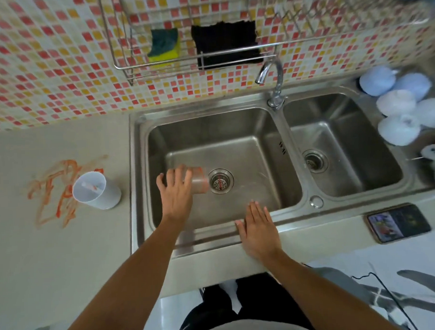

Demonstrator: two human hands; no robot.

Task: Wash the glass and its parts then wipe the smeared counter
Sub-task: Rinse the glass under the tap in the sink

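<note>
Far left we have the orange smear (pixel 56 190) on the counter (pixel 65 246), with a white cup-like part (pixel 96 190) standing upright at its right edge, open mouth up, something small and pale with an orange tip inside. Next, our left hand (pixel 176 194) reaches into the big left basin of the sink (pixel 137 168) and grips the glass (pixel 199 181) from above, fingers wrapped over it. The glass lies on its side, long axis running left-right, mouth pointing right toward the drain strainer (pixel 221 181), just beside it; reddish residue shows on the glass wall. Our right hand (pixel 260 231) lies flat and slack on the sink's front rim, fingers spread, holding nothing. Above, a wall rack (pixel 182 64) holds a green-yellow sponge (pixel 164 45) and a black cloth (pixel 226 44). The faucet (pixel 272 82) spout hangs over the divider between basins. Further right: small basin, pale blue-white round items (pixel 396 107) crowding the counter, phone (pixel 398 223) on the front ledge.
</note>
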